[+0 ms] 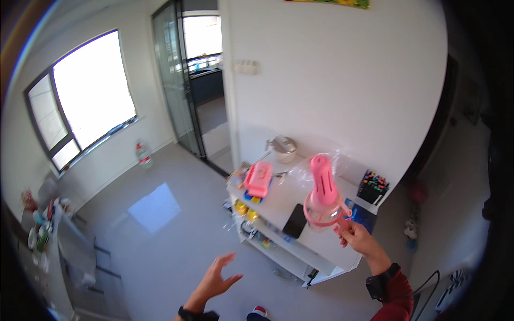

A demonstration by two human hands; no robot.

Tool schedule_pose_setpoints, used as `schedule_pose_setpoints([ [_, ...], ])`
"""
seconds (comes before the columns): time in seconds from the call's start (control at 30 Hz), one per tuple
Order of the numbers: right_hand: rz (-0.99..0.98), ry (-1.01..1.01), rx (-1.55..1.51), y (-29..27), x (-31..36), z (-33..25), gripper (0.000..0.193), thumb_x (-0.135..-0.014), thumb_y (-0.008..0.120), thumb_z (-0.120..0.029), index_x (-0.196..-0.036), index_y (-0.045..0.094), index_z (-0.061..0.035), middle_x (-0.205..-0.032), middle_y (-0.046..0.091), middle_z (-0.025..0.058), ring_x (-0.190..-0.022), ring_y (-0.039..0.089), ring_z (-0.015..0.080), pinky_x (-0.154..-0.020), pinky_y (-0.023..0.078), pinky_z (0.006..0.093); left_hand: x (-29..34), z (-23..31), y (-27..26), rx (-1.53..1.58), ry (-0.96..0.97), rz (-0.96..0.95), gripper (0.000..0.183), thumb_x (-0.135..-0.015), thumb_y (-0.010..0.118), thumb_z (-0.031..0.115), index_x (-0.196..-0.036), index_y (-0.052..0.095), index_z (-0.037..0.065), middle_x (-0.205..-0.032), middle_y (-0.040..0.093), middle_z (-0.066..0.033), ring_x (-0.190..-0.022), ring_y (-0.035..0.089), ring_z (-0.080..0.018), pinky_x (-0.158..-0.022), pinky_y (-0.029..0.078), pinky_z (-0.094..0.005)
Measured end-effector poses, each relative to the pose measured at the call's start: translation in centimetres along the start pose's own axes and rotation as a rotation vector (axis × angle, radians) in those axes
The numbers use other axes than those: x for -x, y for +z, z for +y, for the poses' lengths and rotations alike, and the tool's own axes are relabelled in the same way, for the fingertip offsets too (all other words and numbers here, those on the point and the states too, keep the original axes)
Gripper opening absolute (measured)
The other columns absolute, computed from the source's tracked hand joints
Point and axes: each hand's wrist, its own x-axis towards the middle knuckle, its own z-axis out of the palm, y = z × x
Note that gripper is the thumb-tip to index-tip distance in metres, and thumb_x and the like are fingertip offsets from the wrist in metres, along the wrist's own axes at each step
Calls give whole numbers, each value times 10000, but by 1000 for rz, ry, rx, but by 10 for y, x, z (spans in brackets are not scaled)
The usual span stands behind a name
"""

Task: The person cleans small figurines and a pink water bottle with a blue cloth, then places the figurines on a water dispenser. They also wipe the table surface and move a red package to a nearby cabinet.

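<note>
My right hand (360, 239) grips the handle of a pink jug-like thing (323, 187). It has a clear, rounded body and a tall pink top with long slots, and it is held over the right part of a white shelf unit (278, 200). What kind of thing it is, I cannot tell. My left hand (215, 279) is raised over the floor left of the unit, its fingers apart and nothing in them. A black phone (295, 221) lies on the unit's top, just left of the jug-like thing.
On the unit stand a pink box (259, 179), a metal pot (284, 148), crumpled clear plastic (300, 174) and a black holder of coloured markers (373, 187). Behind rises a white wall (332, 80). A large bottle (143, 155) stands below the window; a cluttered table (61, 267) is far left.
</note>
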Motion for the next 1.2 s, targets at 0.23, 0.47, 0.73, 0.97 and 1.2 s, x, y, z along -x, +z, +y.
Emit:
schedule_pose_setpoints([
  [0.23, -646, -9, 108, 162, 56, -17, 333, -940, 572, -357, -991, 565, -28, -755, 568, 8, -662, 557, 86, -605, 477, 235, 65, 84, -63, 224, 232, 368, 875, -736, 800, 176, -1432, 283, 57, -1421, 404, -149, -1267, 452, -234, -1004, 415, -402],
  [0.47, -1206, -166, 241, 344, 174, -25, 308, -934, 583, -347, -991, 585, -44, -739, 566, -6, -653, 556, 79, -582, 476, 242, 323, 133, -118, 169, 57, 839, 395, -865, 631, 28, -1225, 470, 16, -1196, 612, -136, -1110, 576, -197, -970, 448, -344],
  [0.73, -1728, -436, 483, 520, 389, -41, 303, -932, 593, -310, -928, 601, -7, -734, 610, 25, -680, 618, 106, -603, 499, 250, 660, 244, -74, 54, 78, 1776, 321, -935, 565, 128, -1230, 490, 25, -1209, 584, -154, -1156, 546, -219, -936, 452, -344],
  [0.97, -2183, -344, 469, 623, 543, -46, 278, -949, 572, -267, -978, 581, 9, -777, 604, 28, -683, 611, 102, -619, 520, 257, 838, 306, 13, 172, 124, 2485, 320, -956, 553, 248, -1207, 537, 49, -1178, 592, -140, -1082, 556, -170, -678, 427, -260],
  [1.2, -2397, -417, 491, 739, 651, -49, 233, -948, 573, -220, -975, 584, 11, -795, 608, 34, -707, 615, 105, -652, 530, 264, 953, 288, 23, 453, 722, 2458, 296, -961, 530, 236, -1130, 548, -6, -1163, 595, -177, -1051, 584, -207, -911, 500, -328],
])
